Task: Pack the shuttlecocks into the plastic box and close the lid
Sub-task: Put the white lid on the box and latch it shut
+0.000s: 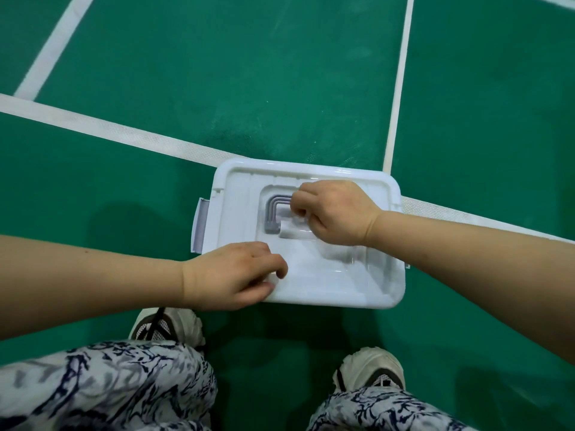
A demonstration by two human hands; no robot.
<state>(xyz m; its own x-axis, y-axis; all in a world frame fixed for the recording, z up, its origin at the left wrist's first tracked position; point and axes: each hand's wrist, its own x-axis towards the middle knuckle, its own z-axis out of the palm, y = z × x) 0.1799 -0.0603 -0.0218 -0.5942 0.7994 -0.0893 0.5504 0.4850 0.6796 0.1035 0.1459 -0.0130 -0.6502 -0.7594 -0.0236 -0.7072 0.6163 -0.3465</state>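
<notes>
A white plastic box [326, 284] sits on the green court floor with its lid [239, 194] on top. A grey handle [275, 213] lies in the lid's central recess. My right hand [334, 213] is curled around the right part of that handle. My left hand [236, 275] rests on the lid's near left corner, fingers bent against the edge. A side latch [199, 225] on the left stands out from the box. No shuttlecocks are visible; the box's inside is hidden by the lid.
White court lines [124, 132] cross the green floor behind and under the box. A thin white line [399, 82] runs away at the right. My knees in patterned trousers [102, 390] and two pale sneakers [371, 368] are close in front of the box.
</notes>
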